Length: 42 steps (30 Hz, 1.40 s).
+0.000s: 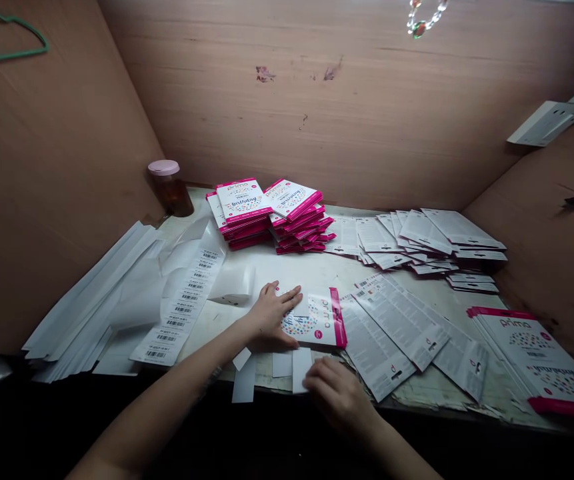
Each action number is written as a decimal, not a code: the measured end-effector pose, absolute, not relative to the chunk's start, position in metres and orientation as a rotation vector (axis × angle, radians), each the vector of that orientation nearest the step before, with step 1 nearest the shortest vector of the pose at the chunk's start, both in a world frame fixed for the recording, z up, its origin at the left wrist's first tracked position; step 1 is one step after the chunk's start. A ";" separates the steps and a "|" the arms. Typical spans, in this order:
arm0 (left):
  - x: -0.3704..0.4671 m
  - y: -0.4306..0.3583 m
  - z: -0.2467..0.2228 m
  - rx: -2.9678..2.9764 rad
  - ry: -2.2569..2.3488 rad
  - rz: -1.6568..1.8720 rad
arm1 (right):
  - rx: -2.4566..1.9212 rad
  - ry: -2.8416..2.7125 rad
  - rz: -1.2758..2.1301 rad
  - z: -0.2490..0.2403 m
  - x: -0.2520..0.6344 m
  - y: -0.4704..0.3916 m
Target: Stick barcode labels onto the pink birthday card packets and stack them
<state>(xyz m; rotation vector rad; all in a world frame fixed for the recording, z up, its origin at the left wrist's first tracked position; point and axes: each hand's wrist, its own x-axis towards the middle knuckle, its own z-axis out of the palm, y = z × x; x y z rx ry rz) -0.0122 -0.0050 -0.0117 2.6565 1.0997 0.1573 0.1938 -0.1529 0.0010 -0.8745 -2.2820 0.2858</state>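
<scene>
Spread across a white and pink "prima" birthday packet [337, 320], my left hand [273, 317] lies flat with its fingers apart. The packet rests face up near the table's front edge. My right hand [339, 393] is closed, its fingertips pinching the right edge of a small white paper slip [301, 365]. A second white slip [281, 365] lies beside it, and another slip [245, 383] hangs over the front edge. Left of the packet is a strip of barcode labels [184, 310] on curling backing paper.
Pink-edged packets [244, 203] are piled at the back. Packets turned back side up [401, 320] fan out on the right, with more behind [427, 230]. A packet stack [541, 353] sits far right. White sheets [91, 293] and a lidded jar [171, 190] stand left.
</scene>
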 end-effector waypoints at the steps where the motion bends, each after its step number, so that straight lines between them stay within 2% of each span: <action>1: -0.012 -0.004 -0.013 2.662 1.093 0.162 | -0.905 -2.208 0.341 0.006 0.194 -0.142; 5: -0.013 -0.001 -0.022 2.656 1.108 0.170 | -1.104 -1.968 0.523 0.016 0.196 -0.078; 10: -0.013 -0.005 -0.023 2.592 1.131 0.211 | -1.372 -1.913 0.698 -0.004 0.193 -0.020; 20: -0.011 0.004 -0.012 2.520 0.978 0.231 | -1.404 -1.815 0.704 -0.028 0.188 -0.016; 29: -0.003 0.005 -0.016 2.476 1.083 0.272 | -1.463 -1.725 0.617 -0.028 0.184 -0.016; 32: -0.001 0.007 -0.019 2.482 1.108 0.241 | -1.317 -1.747 0.515 -0.011 0.175 -0.033; 37: 0.003 0.013 -0.022 2.473 1.146 0.104 | -0.723 -2.030 0.500 0.015 0.133 -0.074; 42: 0.001 0.012 -0.021 2.422 1.158 0.168 | -0.639 -1.996 0.325 0.011 0.113 -0.096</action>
